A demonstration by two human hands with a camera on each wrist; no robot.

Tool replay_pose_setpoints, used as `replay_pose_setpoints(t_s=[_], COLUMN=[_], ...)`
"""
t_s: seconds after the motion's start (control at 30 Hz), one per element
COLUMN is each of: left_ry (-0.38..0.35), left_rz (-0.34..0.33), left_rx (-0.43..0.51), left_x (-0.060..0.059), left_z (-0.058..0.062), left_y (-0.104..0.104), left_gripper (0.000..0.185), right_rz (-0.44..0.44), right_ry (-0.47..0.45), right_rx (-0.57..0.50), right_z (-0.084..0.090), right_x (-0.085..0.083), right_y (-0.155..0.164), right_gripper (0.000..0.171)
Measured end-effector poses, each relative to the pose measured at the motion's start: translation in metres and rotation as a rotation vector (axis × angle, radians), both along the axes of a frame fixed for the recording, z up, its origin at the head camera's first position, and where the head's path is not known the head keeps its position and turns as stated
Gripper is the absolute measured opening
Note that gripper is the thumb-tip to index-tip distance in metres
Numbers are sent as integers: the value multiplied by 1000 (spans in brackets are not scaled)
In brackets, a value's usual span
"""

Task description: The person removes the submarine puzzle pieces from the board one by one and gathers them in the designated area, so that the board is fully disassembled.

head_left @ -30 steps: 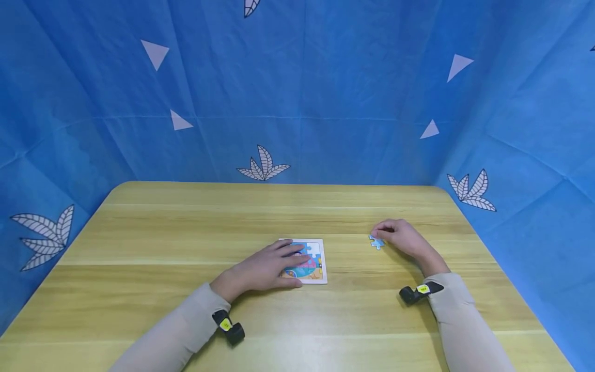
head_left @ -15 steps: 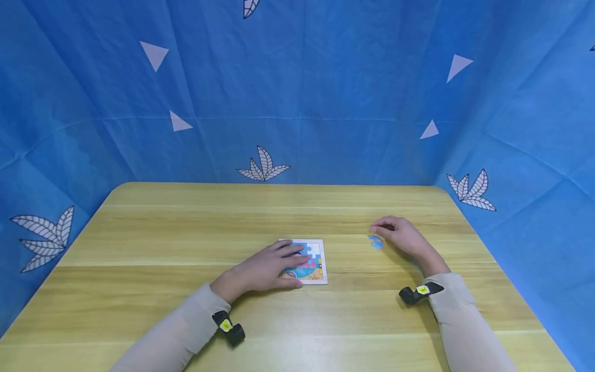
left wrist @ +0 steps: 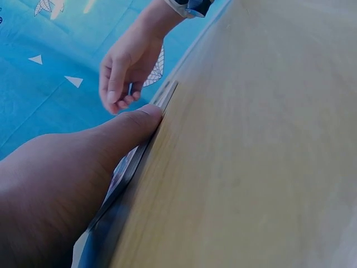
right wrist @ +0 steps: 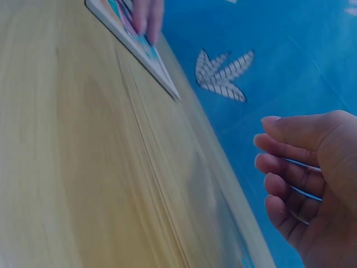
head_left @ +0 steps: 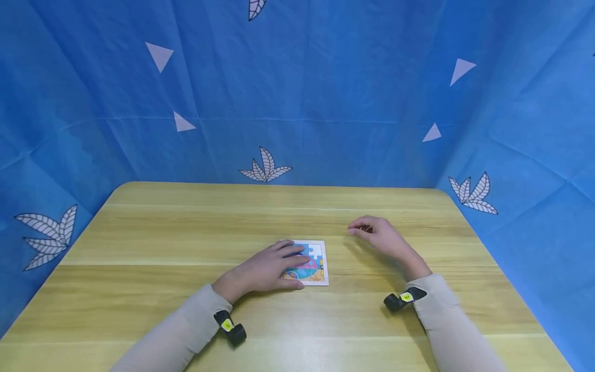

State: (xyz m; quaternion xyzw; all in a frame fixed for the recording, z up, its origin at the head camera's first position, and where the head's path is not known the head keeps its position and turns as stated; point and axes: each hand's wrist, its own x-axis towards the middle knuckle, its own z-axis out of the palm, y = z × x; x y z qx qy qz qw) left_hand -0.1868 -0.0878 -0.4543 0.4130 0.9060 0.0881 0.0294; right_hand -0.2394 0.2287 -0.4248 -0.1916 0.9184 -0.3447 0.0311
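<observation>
**Two hands at a puzzle board on a wooden counter**

The left hand (head_left: 267,268) lies flat, fingers straight, pressing on the puzzle board (head_left: 316,263) at the middle of the counter (head_left: 186,227). Just right of the board, the right hand (head_left: 378,235) hovers with fingers curled; whether they pinch a puzzle piece cannot be told. A blue cloth (head_left: 325,93) stands behind.

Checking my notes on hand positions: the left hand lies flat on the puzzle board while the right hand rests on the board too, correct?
Not quite. The left hand does lie on the puzzle board, but the head view shows the right hand lifted beside it, clear of the board.
</observation>
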Motion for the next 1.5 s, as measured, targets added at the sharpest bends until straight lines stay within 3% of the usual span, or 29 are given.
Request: replay_pose_setpoints(t_s=[0.27, 0.57, 0.77, 1.23, 1.5], left_ry=[7, -8, -9, -36, -54], left_rz=[24, 108, 158, 188, 199], left_rx=[4, 44, 23, 24, 14], left_x=[0, 0, 0, 0, 0], left_z=[1, 0, 0, 2, 1], left_y=[2, 0, -3, -5, -4], left_gripper=[74, 86, 93, 100, 102], right_rz=[56, 125, 146, 172, 206], right_ry=[11, 22, 27, 42, 150], right_rx=[-43, -32, -12, 53, 121], right_z=[4, -1, -7, -17, -19], right_x=[3, 2, 4, 9, 8], right_y=[-26, -51, -64, -82, -85], right_gripper=[26, 22, 20, 13, 8])
